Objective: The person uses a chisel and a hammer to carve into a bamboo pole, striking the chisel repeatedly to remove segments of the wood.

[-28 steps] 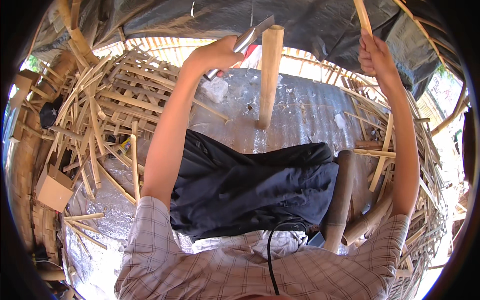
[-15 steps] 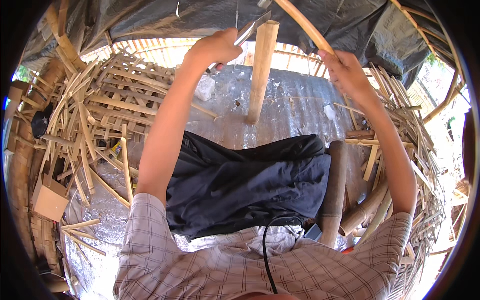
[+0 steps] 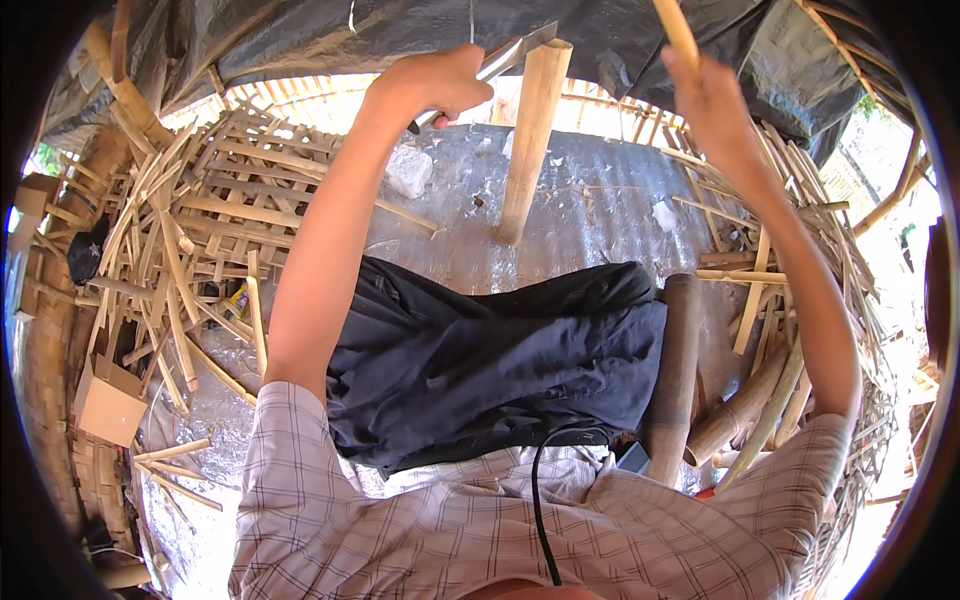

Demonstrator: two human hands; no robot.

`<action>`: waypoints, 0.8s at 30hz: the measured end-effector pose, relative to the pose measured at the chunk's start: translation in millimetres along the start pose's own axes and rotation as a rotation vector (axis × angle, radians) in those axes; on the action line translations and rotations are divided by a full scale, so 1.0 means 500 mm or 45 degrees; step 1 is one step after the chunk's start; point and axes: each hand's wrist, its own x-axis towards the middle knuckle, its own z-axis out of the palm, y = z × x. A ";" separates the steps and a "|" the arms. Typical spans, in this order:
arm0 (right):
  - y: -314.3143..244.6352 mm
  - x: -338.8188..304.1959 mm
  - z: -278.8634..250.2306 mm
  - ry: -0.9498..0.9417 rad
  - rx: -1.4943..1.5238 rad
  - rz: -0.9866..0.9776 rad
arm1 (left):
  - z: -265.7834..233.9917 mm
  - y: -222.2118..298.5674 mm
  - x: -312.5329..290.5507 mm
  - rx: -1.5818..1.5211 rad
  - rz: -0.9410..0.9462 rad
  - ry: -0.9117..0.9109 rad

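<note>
My left hand (image 3: 440, 85) is closed around the handle of a knife (image 3: 508, 56), held out in front of me. Its blade lies across the top end of an upright bamboo piece (image 3: 535, 145), whose foot stands on the grey sheet floor. Raised to the right of that bamboo, my right hand (image 3: 708, 105) grips the wooden handle of a hammer (image 3: 678, 32). The hammer's head is out of view at the top edge now, though the earlier picture shows part of it. The right hand is slightly blurred.
Split bamboo strips (image 3: 240, 185) are heaped on the left, more (image 3: 800, 200) on the right. A thick bamboo pole (image 3: 670, 380) lies beside my right leg. A cardboard box (image 3: 110, 400) sits far left. Dark sheeting (image 3: 330, 45) hangs ahead. A black cable (image 3: 537, 510) runs down my front.
My right hand has moved up and right with the hammer, away from the bamboo's top. The left hand keeps the knife on the bamboo's end; the view has shifted slightly.
</note>
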 end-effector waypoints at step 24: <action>-0.056 0.018 -0.053 -0.241 -0.065 0.240 | -0.009 0.033 -0.053 0.030 -0.044 0.010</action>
